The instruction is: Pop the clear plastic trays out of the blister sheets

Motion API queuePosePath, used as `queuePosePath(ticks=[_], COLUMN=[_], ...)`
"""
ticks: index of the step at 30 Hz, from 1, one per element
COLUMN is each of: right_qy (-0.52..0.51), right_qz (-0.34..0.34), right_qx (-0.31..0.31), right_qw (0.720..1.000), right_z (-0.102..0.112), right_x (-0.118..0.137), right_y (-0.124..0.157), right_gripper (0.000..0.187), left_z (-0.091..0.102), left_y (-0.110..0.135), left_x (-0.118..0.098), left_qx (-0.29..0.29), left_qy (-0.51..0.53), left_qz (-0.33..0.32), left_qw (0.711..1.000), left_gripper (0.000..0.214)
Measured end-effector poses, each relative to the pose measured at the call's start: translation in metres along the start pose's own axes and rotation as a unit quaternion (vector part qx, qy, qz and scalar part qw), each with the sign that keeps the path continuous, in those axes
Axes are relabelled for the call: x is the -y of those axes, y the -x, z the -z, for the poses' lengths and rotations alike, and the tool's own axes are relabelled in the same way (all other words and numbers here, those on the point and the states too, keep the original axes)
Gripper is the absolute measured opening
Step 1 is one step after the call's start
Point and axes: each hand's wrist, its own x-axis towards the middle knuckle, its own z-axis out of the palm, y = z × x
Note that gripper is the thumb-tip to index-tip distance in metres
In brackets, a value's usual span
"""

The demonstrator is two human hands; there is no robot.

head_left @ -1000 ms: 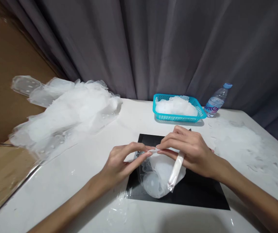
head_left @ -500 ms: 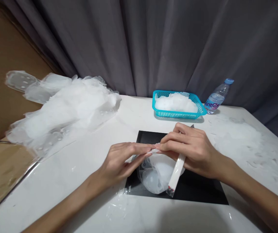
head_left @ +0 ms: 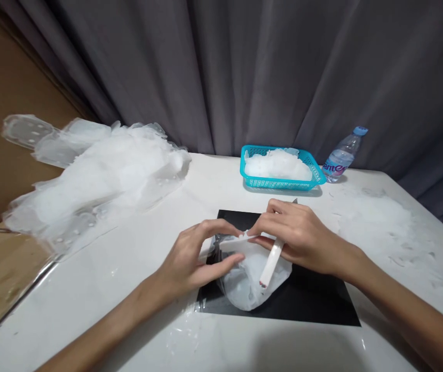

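Over a black mat (head_left: 318, 299), my right hand (head_left: 299, 230) holds a craft knife (head_left: 271, 266) by its white handle. The grey blade tip pokes out above my knuckles. My right fingertips also pinch the upper edge of a thin, translucent white plastic piece (head_left: 250, 253) with small bumps. My left hand (head_left: 196, 253) is at the piece's left end, thumb and forefinger apart; the forefinger reaches its top edge. Beneath it, more cloudy translucent pieces (head_left: 240, 294) lie on the mat, partly covered.
A large heap of translucent sheets (head_left: 101, 170) lies at the left, beside cardboard (head_left: 8, 279). At the back stand a turquoise basket (head_left: 283, 183) of white pieces and a water bottle (head_left: 339, 157). White scraps (head_left: 380, 222) spread over the right of the table.
My left thumb has come away from the forefinger, opening the pinch. The plastic piece now shows its broad face, and my right hand with the knife has shifted slightly left.
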Motion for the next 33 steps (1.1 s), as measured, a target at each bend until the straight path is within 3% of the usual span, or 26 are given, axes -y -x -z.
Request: queuePosePath(ticks=[5, 8, 14, 21, 29, 33], right_qy=[0.017, 0.003, 0.051, 0.101, 0.106, 0.115], right_qz=[0.002, -0.009, 0.023, 0.033, 0.042, 0.033], right_qx=[-0.031, -0.028, -0.047, -0.080, -0.069, -0.029], right_qw=[0.999, 1.000, 0.997, 0.991, 0.991, 0.992], right_z=[-0.009, -0.006, -0.004, -0.007, -0.003, -0.003], right_x=[0.005, 0.003, 0.005, 0.009, 0.008, 0.002], right_y=[-0.003, -0.003, -0.003, -0.006, -0.005, -0.002], right_gripper=[0.018, 0.017, 0.019, 0.016, 0.015, 0.017], left_z=[-0.003, -0.002, -0.001, -0.002, -0.002, -0.001], left_y=[-0.002, -0.003, 0.000, -0.002, 0.002, 0.003], left_x=[-0.001, -0.001, -0.005, 0.000, 0.008, 0.009], left_qx=[0.009, 0.016, 0.000, 0.012, 0.030, 0.029], left_qy=[0.008, 0.033, -0.021, -0.018, -0.013, -0.004], left_qz=[-0.006, 0.007, 0.038, -0.036, -0.064, -0.053], left_qw=[1.000, 0.999, 0.999, 0.999, 0.997, 0.998], left_gripper=[0.016, 0.018, 0.020, 0.021, 0.023, 0.028])
